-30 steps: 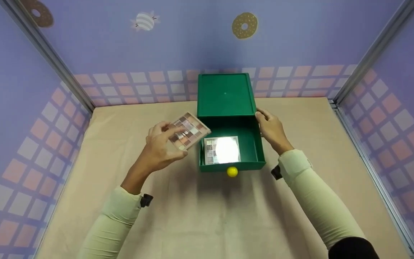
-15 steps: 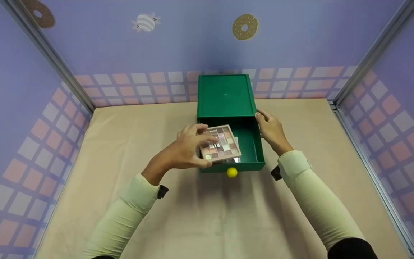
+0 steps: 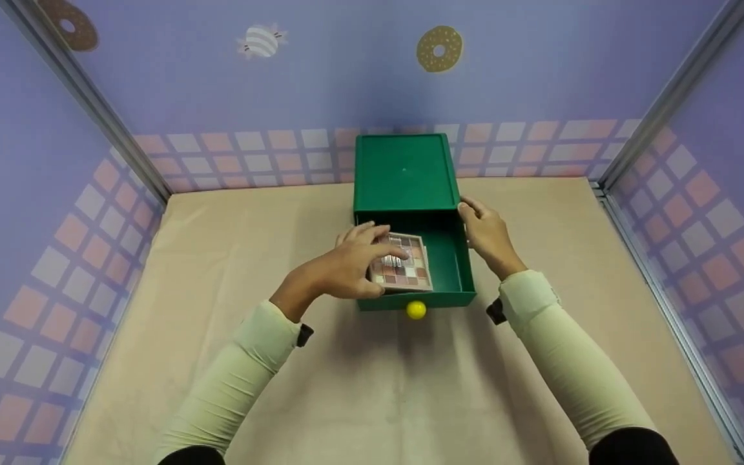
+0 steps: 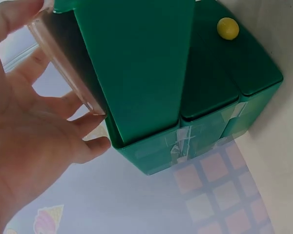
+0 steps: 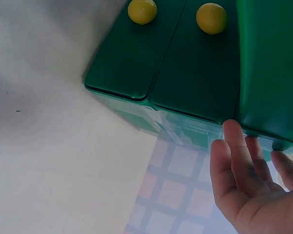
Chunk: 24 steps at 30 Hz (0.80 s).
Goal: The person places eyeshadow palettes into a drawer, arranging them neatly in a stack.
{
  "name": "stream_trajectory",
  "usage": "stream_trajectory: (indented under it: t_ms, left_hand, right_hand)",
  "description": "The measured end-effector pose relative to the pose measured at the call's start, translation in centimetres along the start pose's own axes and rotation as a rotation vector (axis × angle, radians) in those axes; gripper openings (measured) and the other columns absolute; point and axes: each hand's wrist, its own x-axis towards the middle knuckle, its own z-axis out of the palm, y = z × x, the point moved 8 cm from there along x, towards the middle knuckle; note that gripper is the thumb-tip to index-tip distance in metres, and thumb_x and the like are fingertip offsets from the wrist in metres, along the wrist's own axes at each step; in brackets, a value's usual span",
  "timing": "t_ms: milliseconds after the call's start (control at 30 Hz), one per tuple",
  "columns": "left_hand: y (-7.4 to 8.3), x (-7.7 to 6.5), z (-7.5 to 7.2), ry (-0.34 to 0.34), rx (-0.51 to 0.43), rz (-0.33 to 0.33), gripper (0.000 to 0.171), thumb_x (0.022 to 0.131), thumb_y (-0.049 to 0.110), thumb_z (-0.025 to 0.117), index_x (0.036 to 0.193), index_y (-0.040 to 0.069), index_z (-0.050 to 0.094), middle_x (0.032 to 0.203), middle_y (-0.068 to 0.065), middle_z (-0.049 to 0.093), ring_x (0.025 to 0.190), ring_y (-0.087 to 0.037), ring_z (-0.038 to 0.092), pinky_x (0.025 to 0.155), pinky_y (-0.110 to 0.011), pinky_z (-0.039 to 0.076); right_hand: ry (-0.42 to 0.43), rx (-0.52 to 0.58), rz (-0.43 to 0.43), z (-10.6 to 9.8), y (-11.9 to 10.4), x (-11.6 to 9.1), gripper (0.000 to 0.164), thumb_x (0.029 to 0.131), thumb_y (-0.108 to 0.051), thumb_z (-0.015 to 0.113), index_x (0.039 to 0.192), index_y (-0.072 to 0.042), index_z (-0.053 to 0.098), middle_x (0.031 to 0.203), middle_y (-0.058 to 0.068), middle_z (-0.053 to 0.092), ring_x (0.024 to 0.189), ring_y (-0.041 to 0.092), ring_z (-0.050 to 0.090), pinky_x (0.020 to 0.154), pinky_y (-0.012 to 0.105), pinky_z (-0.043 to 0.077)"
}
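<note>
My left hand (image 3: 354,263) holds an eyeshadow palette (image 3: 414,271) by its left side, thumb at the near edge and fingertips at the far edge. In the head view the palette lies within the outline of a pulled-out green drawer (image 3: 457,268), at its left part. The left wrist view has the palette (image 4: 68,63) tilted at the drawer's rim. A second palette is almost fully hidden beneath it. My right hand (image 3: 489,237) touches the cabinet's right side near the front corner. In the right wrist view the right hand's fingers (image 5: 237,151) reach along the side, loosely extended.
The green drawer cabinet (image 3: 404,171) stands against the patterned back wall (image 3: 346,77). A yellow round knob (image 3: 416,310) marks the drawer's front. Below, shut lower drawers (image 5: 193,73) carry similar knobs. Beige cloth (image 3: 320,387) covers the table.
My left hand has brought the palette rightward from beside the cabinet to over the drawer, then lower, covering the second palette. The right hand and cabinet have stayed put.
</note>
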Motion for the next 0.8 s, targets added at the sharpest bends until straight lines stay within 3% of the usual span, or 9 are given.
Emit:
stream_trajectory:
  t_ms: [100,200,467,633,733,800]
  left_hand:
    - [0.3,-0.3,-0.2,0.023,-0.007,0.025,0.060,0.090,0.029,0.071,0.147,0.027,0.053,0.171,-0.017,0.014,0.158,-0.044,-0.002,0.121,-0.072,-0.001]
    - [0.6,-0.8,-0.9,0.121,-0.021,0.026,0.060,0.091,0.030,0.075,0.147,0.025,0.053,0.171,-0.017,0.014,0.158,-0.045,-0.002,0.120,-0.072,0.000]
    - [2.4,-3.7,-2.4,0.443,-0.148,0.025,0.048,0.092,0.022,0.074,0.138,0.019,0.062,0.162,-0.016,0.036,0.151,-0.041,0.029,0.117,-0.071,0.018]
    - [2.7,-6.1,-2.1,0.614,-0.266,0.032,0.038,0.094,0.020,0.071,0.131,0.014,0.067,0.145,-0.013,0.055,0.136,-0.031,0.052,0.114,-0.056,0.040]
    - [2.6,-7.5,-0.6,0.633,-0.393,0.003,0.031,0.097,0.017,0.069,0.127,0.011,0.069,0.127,-0.008,0.067,0.114,-0.022,0.064,0.098,-0.040,0.055]
    - [2.3,-7.8,1.4,0.567,-0.510,-0.035,0.029,0.098,0.018,0.067,0.126,0.010,0.068,0.116,-0.007,0.071,0.101,-0.019,0.067,0.087,-0.033,0.057]
  right_hand:
    - [-0.004,0.008,-0.001,0.1,0.0,-0.1,0.055,0.108,-0.047,0.038,0.157,-0.023,0.041,0.154,0.014,0.050,0.128,0.035,0.060,0.098,0.051,0.056]
    - [-0.010,0.005,-0.001,0.1,0.0,-0.1,0.056,0.108,-0.048,0.038,0.158,-0.023,0.040,0.155,0.014,0.050,0.127,0.035,0.060,0.098,0.052,0.055]
    - [-0.013,0.000,0.010,-0.1,0.0,0.0,0.058,0.107,-0.050,0.037,0.158,-0.023,0.039,0.157,0.013,0.047,0.133,0.034,0.056,0.099,0.051,0.055]
    - [-0.012,-0.006,0.009,0.0,0.0,0.0,0.058,0.107,-0.050,0.037,0.158,-0.023,0.039,0.157,0.013,0.048,0.133,0.034,0.057,0.099,0.050,0.055]
    - [-0.016,-0.011,0.014,0.1,0.1,0.0,0.058,0.107,-0.050,0.037,0.159,-0.023,0.038,0.157,0.013,0.048,0.130,0.034,0.059,0.099,0.051,0.055]
    - [-0.016,-0.015,0.014,0.1,0.1,-0.1,0.058,0.107,-0.050,0.037,0.159,-0.023,0.038,0.157,0.013,0.048,0.130,0.035,0.059,0.099,0.051,0.055]
